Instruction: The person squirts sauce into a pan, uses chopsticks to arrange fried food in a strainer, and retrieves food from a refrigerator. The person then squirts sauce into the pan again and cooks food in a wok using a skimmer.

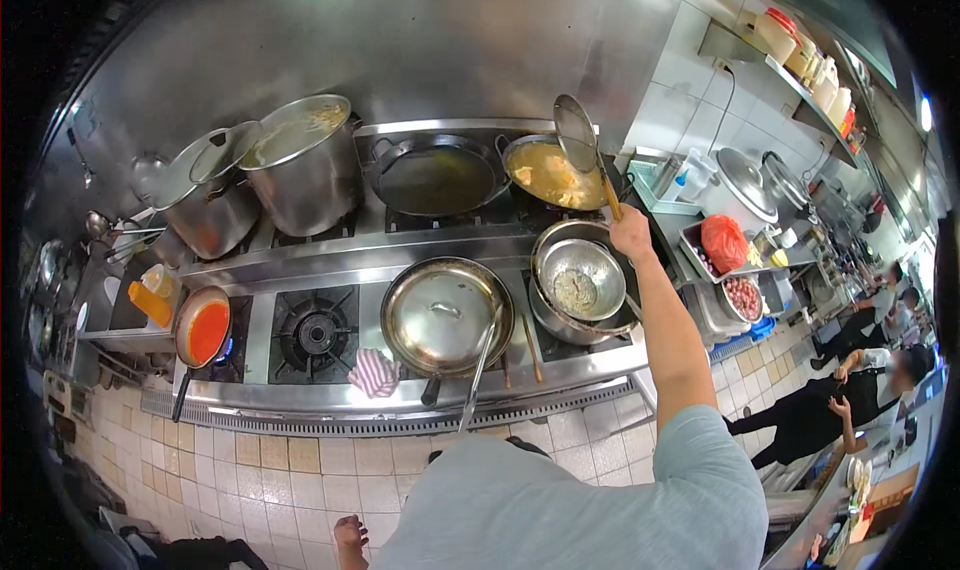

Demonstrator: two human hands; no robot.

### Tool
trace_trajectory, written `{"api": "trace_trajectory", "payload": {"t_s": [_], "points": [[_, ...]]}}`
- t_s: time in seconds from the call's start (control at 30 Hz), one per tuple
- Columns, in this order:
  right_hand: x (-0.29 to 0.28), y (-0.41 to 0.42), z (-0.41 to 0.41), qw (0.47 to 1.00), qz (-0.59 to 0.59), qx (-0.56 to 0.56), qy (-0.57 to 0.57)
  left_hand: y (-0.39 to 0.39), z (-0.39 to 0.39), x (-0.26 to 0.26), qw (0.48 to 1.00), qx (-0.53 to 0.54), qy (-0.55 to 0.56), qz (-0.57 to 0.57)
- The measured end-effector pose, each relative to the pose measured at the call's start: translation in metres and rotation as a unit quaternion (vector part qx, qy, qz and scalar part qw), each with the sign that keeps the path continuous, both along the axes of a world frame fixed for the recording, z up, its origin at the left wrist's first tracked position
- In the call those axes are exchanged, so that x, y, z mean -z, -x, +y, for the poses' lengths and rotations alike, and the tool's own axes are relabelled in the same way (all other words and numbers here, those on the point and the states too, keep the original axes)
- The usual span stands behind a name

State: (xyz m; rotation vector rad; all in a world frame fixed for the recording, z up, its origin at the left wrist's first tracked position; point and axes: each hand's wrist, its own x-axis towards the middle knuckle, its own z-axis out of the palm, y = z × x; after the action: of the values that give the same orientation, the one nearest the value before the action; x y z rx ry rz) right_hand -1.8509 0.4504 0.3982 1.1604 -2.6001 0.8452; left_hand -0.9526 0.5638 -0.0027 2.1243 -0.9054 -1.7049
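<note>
My right hand (631, 232) grips the wooden handle of a wire-mesh skimmer (576, 124). The skimmer's round head is raised over the right side of a wok (544, 169) of oil, where pale yellow pieces of food float. Below that hand, a perforated metal strainer bowl (592, 259) with some crumbs in it rests on a larger pot (551, 322). Down by my side hangs my left hand (349, 532), fingers loosely bent and nothing visible in them. Left of the frying wok sits a second wok (439, 176) of dark liquid.
Two tall stockpots (304, 172) stand at the back left. A lidded pan (442, 307) with tongs (484, 360) across it sits in front, near a striped cloth (373, 373). Red sauce fills a frying pan (202, 330) over a lit flame. Another person (825, 412) stands at right.
</note>
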Motion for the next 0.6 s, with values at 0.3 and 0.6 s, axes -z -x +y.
{"api": "trace_trajectory", "payload": {"t_s": [0.3, 0.6], "points": [[0.018, 0.072, -0.026, 0.996, -0.026, -0.071, -0.047, 0.105, 0.156, 0.038, 0.891, 0.135, 0.239, -0.361], [0.032, 0.129, -0.004, 0.989, -0.023, -0.140, -0.049, 0.132, 0.200, 0.028, 0.942, 0.140, 0.152, -0.262]]}}
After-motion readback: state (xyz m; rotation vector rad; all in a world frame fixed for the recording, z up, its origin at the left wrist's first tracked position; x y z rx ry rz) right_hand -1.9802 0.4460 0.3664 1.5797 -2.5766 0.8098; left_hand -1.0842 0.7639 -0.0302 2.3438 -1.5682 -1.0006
